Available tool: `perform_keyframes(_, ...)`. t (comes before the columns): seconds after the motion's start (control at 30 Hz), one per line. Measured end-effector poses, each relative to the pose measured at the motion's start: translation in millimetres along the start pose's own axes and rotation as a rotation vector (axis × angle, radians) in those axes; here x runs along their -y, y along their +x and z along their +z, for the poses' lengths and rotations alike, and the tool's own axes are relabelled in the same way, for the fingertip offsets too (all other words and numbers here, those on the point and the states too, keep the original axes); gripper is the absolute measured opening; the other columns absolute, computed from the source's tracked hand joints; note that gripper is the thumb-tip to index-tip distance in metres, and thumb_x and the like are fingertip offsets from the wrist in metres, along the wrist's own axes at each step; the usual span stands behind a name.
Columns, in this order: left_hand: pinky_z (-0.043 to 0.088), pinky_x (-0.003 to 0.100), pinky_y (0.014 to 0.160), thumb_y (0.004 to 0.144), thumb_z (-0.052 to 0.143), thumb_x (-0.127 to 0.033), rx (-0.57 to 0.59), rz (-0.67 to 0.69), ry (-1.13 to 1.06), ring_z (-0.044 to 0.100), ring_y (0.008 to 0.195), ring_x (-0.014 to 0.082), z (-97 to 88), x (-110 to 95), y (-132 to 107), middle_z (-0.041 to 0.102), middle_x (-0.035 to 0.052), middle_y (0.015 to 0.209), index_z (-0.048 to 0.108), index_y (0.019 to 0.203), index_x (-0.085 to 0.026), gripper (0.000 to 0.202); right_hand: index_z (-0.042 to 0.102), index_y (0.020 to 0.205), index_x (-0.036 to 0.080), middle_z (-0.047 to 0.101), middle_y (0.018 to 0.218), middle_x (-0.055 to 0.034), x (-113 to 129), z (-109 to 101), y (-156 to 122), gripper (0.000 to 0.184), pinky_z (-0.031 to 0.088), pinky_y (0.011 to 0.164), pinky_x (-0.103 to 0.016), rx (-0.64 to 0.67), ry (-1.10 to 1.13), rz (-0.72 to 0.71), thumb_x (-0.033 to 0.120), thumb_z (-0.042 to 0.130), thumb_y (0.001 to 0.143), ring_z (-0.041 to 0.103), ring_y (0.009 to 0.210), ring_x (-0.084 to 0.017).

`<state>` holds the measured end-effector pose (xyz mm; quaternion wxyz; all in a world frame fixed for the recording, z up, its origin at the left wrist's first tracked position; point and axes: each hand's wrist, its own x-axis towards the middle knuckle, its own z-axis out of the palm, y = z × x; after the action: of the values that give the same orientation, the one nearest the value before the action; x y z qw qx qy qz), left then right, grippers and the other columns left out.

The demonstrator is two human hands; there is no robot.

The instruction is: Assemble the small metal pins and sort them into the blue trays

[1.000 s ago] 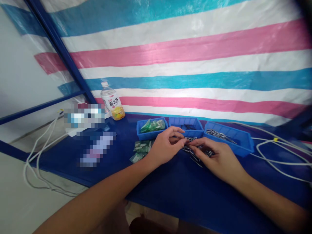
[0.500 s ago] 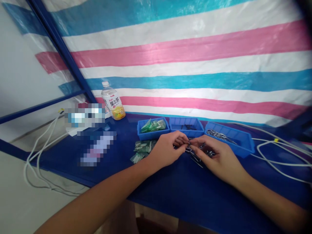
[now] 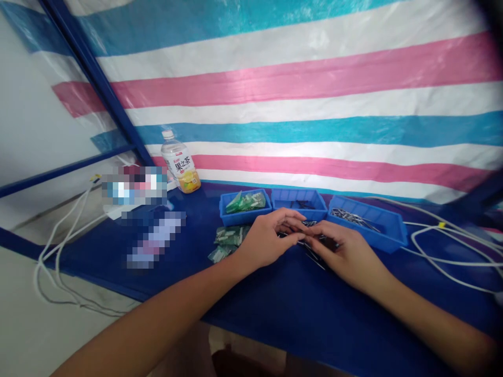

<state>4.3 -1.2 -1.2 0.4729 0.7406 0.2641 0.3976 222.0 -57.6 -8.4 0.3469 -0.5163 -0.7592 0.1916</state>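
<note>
Well, left hand [image 3: 265,238]: curled, can't tell if holding
Right hand [image 3: 348,251]: narrow, same story
Thin rods [image 3: 314,257]: beneath both hands

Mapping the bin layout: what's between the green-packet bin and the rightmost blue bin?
The middle blue bin, with some thin dark pieces inside, stands between the green-packet bin and the rightmost blue bin, in the head view.

your fingers [image 3: 291,240] hide part of the rod pile [image 3: 314,257], and pixelation blurs a long item [image 3: 156,241] on the counter [image 3: 271,296].
</note>
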Motion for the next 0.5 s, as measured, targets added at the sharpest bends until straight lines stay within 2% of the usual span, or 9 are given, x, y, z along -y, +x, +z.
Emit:
perform_keyframes(0.13, 0.066, 0.038, 0.093, 0.089, 0.078, -0.016, 0.013, -0.018, -0.084, 0.08, 0.097, 0.0201, 0.1, 5.2, 0.6, 0.083, 0.0113, 0.112, 0.07, 0.125, -0.017, 0.037, 0.078, 0.108, 0.026, 0.079, 0.097, -0.0056, 3.1, 0.9, -0.7, 0.024, 0.053, 0.071, -0.036, 0.018, 0.03, 0.014, 0.04, 0.058, 0.107, 0.07, 0.082, -0.023)
perform_keyframes(0.23, 0.067, 0.037, 0.091, 0.088, 0.082, -0.02, -0.024, -0.025, -0.029, 0.08, 0.098, 0.0209, -2.3, 5.9, 1.7, 0.081, 0.0124, 0.116, 0.069, 0.13, -0.018, 0.044, 0.076, 0.106, 0.025, 0.078, 0.096, -0.0055, 2.0, 2.5, 0.2, 0.027, 0.054, 0.069, -0.034, -0.008, 0.117, 0.072, 0.046, 0.058, 0.107, 0.07, 0.082, -0.023)
perform_keyframes(0.33, 0.066, 0.037, 0.089, 0.09, 0.08, -0.022, -0.061, -0.001, 0.148, 0.079, 0.102, 0.0225, -5.5, 3.7, 1.9, 0.081, 0.0113, 0.119, 0.069, 0.131, -0.019, 0.042, 0.073, 0.105, 0.023, 0.076, 0.091, -0.0046, -3.0, 3.4, 4.5, 0.031, 0.054, 0.067, -0.032, -0.058, 0.226, 0.147, 0.052, 0.061, 0.105, 0.067, 0.078, -0.021)
perform_keyframes(0.4, 0.063, 0.041, 0.096, 0.092, 0.077, -0.022, -0.048, 0.053, 0.317, 0.077, 0.107, 0.0246, -6.8, 3.3, 1.1, 0.08, 0.0105, 0.119, 0.072, 0.125, -0.019, 0.033, 0.072, 0.103, 0.022, 0.074, 0.089, -0.0036, -7.4, 2.7, 9.0, 0.033, 0.053, 0.064, -0.03, -0.083, 0.277, 0.18, 0.054, 0.063, 0.103, 0.065, 0.074, -0.019)
perform_keyframes(0.5, 0.056, 0.05, 0.109, 0.095, 0.074, -0.024, 0.037, 0.16, 0.547, 0.072, 0.117, 0.0298, -6.6, 7.7, -1.1, 0.078, 0.0121, 0.123, 0.075, 0.119, -0.017, 0.025, 0.069, 0.099, 0.023, 0.07, 0.08, -0.0009, -12.2, -0.1, 16.5, 0.035, 0.045, 0.053, -0.027, -0.081, 0.344, 0.23, 0.057, 0.065, 0.102, 0.057, 0.062, -0.015)
